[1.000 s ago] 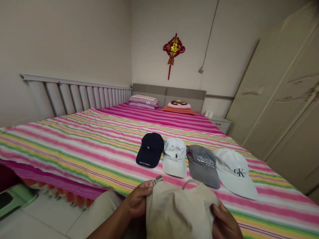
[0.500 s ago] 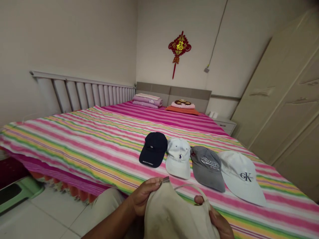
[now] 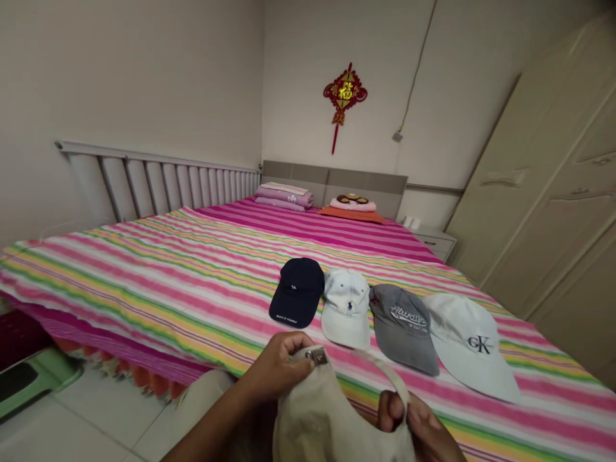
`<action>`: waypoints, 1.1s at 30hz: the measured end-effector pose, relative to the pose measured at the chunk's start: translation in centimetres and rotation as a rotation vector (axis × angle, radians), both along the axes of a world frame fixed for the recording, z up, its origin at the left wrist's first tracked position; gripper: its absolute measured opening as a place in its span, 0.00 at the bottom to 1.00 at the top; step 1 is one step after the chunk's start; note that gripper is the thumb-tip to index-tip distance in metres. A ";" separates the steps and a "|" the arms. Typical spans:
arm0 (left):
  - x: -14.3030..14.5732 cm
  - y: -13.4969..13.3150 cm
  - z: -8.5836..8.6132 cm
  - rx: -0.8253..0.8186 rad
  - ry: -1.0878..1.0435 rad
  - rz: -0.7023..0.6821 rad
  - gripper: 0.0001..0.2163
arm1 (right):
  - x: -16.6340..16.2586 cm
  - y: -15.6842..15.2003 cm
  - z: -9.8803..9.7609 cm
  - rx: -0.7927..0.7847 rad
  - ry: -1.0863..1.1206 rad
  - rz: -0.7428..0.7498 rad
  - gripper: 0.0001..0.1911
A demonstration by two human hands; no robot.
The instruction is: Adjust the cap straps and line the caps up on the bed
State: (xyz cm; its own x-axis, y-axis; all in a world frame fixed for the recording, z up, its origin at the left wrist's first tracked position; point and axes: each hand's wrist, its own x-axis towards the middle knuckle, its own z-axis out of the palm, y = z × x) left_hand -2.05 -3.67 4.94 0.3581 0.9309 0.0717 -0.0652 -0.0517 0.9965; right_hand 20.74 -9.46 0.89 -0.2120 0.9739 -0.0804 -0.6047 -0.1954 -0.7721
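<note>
A beige cap (image 3: 320, 420) is held low in front of me, its back strap and metal buckle turned up. My left hand (image 3: 276, 369) pinches the strap end at the buckle. My right hand (image 3: 423, 427) grips the other side of the strap with its fingers curled. Just beyond, on the striped bed (image 3: 158, 269), lie a navy cap (image 3: 297, 292), a pale blue cap (image 3: 345, 307), a grey cap (image 3: 403, 327) and a white cap (image 3: 469, 343) in a row, brims toward me.
Folded pink bedding (image 3: 283, 194) and an orange pillow (image 3: 351, 208) lie at the headboard. A cream wardrobe (image 3: 553, 192) stands at right, a nightstand (image 3: 436, 240) beside it. A green stool (image 3: 29, 378) sits on the tiled floor at left. A red knot ornament (image 3: 344, 96) hangs on the wall.
The beige cap has sunk lower in view and turned, so its strap loop and buckle now face up. My left fingers moved onto the buckle; my right hand shifted along the strap.
</note>
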 end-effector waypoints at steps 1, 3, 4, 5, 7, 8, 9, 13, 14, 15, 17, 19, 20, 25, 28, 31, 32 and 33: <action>0.0 -0.1 0.3 0.031 0.040 0.025 0.07 | -0.1 0.0 0.2 -0.010 -0.004 0.020 0.09; 0.0 -0.4 0.4 0.009 0.014 0.021 0.09 | -0.3 0.1 0.6 -0.007 -0.001 0.004 0.10; 0.0 -0.5 0.3 -0.029 -0.030 -0.001 0.10 | -0.4 0.1 0.7 0.019 -0.003 -0.029 0.11; 0.1 -0.6 0.1 -0.064 -0.077 -0.019 0.11 | -0.5 0.1 0.9 0.048 -0.016 -0.057 0.12; 0.1 -0.8 -0.4 -0.113 -0.154 -0.039 0.13 | -0.6 0.2 1.1 0.096 -0.049 -0.085 0.15; 0.2 -0.8 -0.7 -0.132 -0.185 -0.046 0.13 | -0.6 0.3 1.2 0.107 -0.057 -0.091 0.16; 0.2 -0.9 -1.0 -0.147 -0.210 -0.055 0.13 | -0.6 0.3 1.3 0.108 -0.058 -0.091 0.16; 0.1 -0.9 -1.4 -0.179 -0.252 -0.097 0.13 | -0.9 0.7 1.8 0.092 -0.101 -0.094 0.12; 0.2 -0.9 -1.4 -0.176 -0.238 -0.103 0.13 | -1.1 0.8 1.9 0.101 -0.143 -0.079 0.12; 0.2 -0.9 -1.3 -0.172 -0.219 -0.107 0.13 | -1.3 0.9 2.0 0.113 -0.194 -0.060 0.12; 0.5 -1.0 -1.3 -0.172 -0.181 -0.107 0.14 | -1.9 1.0 2.2 0.134 -0.314 -0.012 0.13; 0.8 -1.1 -1.3 -0.185 -0.156 -0.102 0.15 | -2.6 1.1 2.4 0.139 -0.428 0.035 0.16; 1.0 -1.1 -1.4 -0.192 -0.150 -0.102 0.15 | -3.0 1.2 2.5 0.137 -0.476 0.052 0.17; 1.8 -1.2 -1.8 -0.198 -0.150 -0.112 0.14 | -4.7 1.6 2.5 0.144 -0.442 0.131 0.19; 2.2 -1.2 -1.9 -0.193 -0.164 -0.093 0.13 | -5.5 1.7 2.2 0.130 -0.400 0.149 0.19; 2.3 -1.4 -1.9 -0.154 -0.150 -0.086 0.12 | -5.7 1.7 1.7 0.091 -0.433 0.165 0.18; 2.2 -1.4 -1.9 -0.130 -0.147 -0.107 0.11 | -5.7 1.7 1.5 0.081 -0.424 0.174 0.18; 2.1 -1.5 -2.0 -0.094 -0.146 -0.140 0.11 | -5.7 1.7 1.4 0.076 -0.409 0.182 0.18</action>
